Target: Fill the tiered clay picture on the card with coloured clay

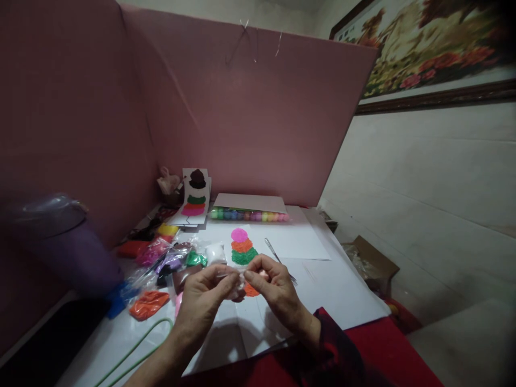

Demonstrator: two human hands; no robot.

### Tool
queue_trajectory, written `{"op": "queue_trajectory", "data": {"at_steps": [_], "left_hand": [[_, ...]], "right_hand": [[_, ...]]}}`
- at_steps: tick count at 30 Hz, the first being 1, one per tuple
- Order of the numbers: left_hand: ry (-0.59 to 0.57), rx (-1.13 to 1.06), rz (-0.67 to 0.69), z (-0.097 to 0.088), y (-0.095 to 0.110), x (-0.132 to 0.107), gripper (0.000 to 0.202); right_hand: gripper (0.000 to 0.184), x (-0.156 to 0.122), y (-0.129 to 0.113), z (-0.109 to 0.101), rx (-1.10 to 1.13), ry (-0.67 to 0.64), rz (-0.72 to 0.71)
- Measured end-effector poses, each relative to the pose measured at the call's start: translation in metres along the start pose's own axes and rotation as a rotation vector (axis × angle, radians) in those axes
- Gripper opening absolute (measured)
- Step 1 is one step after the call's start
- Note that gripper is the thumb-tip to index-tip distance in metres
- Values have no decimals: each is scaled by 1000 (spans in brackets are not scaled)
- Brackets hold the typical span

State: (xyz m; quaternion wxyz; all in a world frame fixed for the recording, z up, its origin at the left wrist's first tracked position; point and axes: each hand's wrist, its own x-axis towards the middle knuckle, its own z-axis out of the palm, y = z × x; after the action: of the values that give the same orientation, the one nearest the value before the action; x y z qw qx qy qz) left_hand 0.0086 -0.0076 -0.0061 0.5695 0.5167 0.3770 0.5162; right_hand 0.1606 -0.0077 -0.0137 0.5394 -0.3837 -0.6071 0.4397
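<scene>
My left hand (203, 298) and my right hand (274, 285) meet above a white sheet (314, 279). Both pinch a small clear plastic packet (235, 280) that holds something pale. Just behind my fingers lies a picture (242, 246) filled in with pink, orange and green patches, and an orange patch shows under my right hand. A metal tweezer-like tool (274, 251) rests on the sheet beside my right hand.
Several bags of coloured clay (169, 260) lie to the left, with an orange lump (148, 303) and a green cord (137, 346). A row of coloured pots (248, 215) and a sample card (195, 196) stand by the pink partition (242, 118). A purple container (68, 242) sits at left.
</scene>
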Motion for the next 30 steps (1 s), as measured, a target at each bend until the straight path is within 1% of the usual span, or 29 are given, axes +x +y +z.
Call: {"op": "queue_trajectory", "data": {"at_steps": [5, 10, 17, 21, 23, 24, 26, 28, 30], "left_hand": [[13, -10, -5, 0, -1, 2, 15], [-14, 8, -9, 1, 0, 3, 18], [-46, 60, -23, -2, -4, 2, 20], [3, 35, -5, 2, -9, 0, 22], [21, 25, 4, 4, -9, 0, 22], [16, 16, 2, 5, -8, 0, 22], [-1, -19, -15, 3, -6, 2, 21], [22, -60, -33, 0, -4, 3, 20], [60, -90, -52, -2, -3, 5, 18]], "right_hand": [[15, 0, -1, 2, -49, -21, -46], [18, -2, 1, 3, -69, -32, -71], [17, -2, 2, 1, -207, -22, -144], [19, -3, 4, 2, -244, 7, -202], [20, -3, 6, 2, -207, 24, -183], [21, -3, 8, 2, -145, 7, -137], [21, -2, 11, 0, -108, 2, -77], [23, -1, 15, -3, -94, 22, -75], [24, 1, 17, -6, -66, 12, -65]]}}
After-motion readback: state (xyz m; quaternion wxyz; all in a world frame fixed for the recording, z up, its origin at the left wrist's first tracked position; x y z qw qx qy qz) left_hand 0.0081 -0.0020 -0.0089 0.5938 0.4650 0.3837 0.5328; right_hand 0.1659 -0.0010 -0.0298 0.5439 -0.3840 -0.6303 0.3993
